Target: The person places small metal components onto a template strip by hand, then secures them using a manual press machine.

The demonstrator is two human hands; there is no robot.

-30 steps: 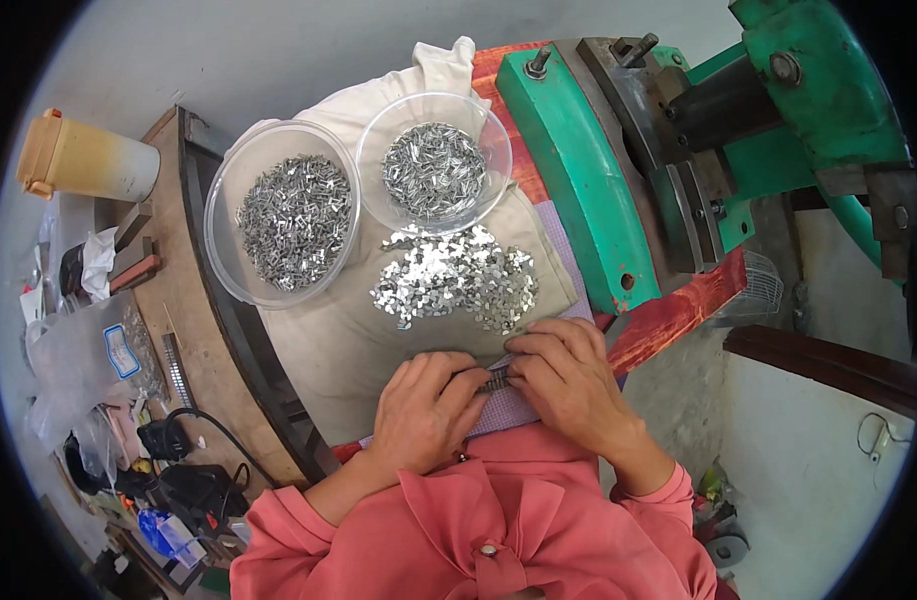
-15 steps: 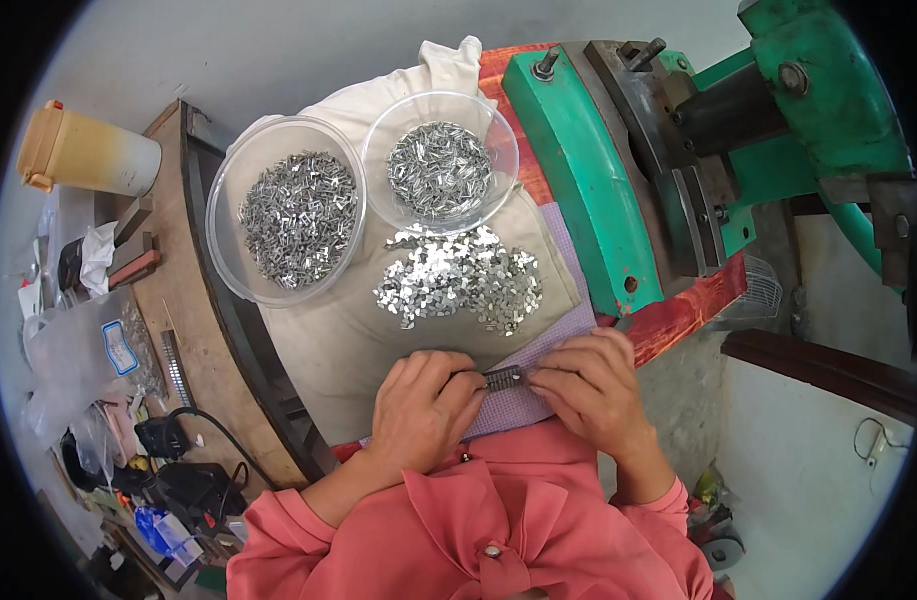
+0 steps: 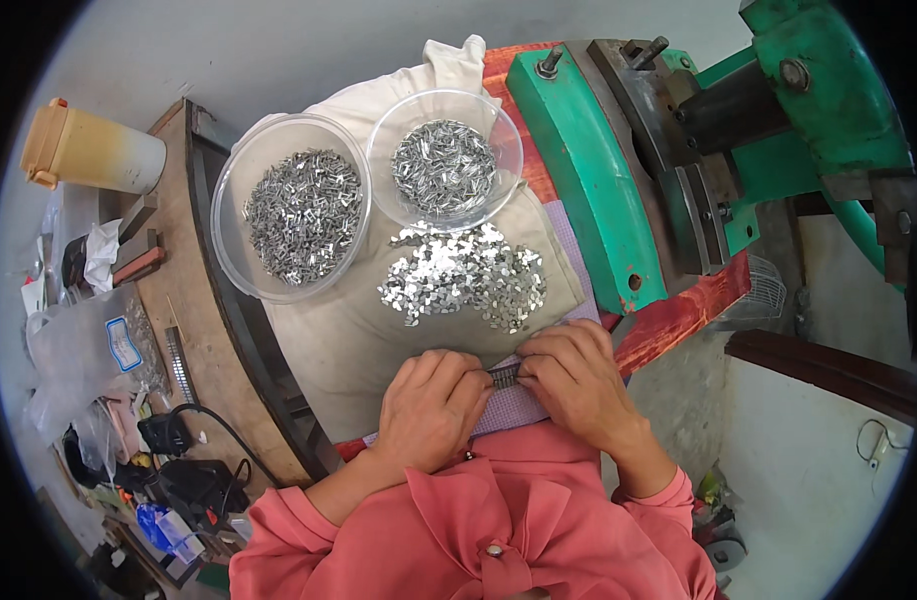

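Close to my body, a small dark slotted metal strip [image 3: 504,376] lies between my two hands, just above the purple checked cloth [image 3: 508,412]. My left hand [image 3: 433,405] grips its left end with bent fingers. At its right end, the fingers of my right hand [image 3: 575,385] are closed around it, hiding that end. Beyond my hands a loose heap of small shiny flat metal pieces [image 3: 463,275] is spread on the beige cloth [image 3: 328,350]. Behind the heap stand two clear round tubs, the left tub [image 3: 221,240] and right tub [image 3: 519,150], both holding many small metal pins.
A green machine press [image 3: 588,180] occupies the right side of the red table [image 3: 678,320]. On the left, a wooden bench [image 3: 213,360] carries a yellowish container [image 3: 103,148], plastic bags [image 3: 73,345], another slotted strip [image 3: 178,362] and a black cable [image 3: 240,440].
My right hand has moved slightly left, closer to my left hand, so less of the strip shows between them. The tubs and heap stay as they were.
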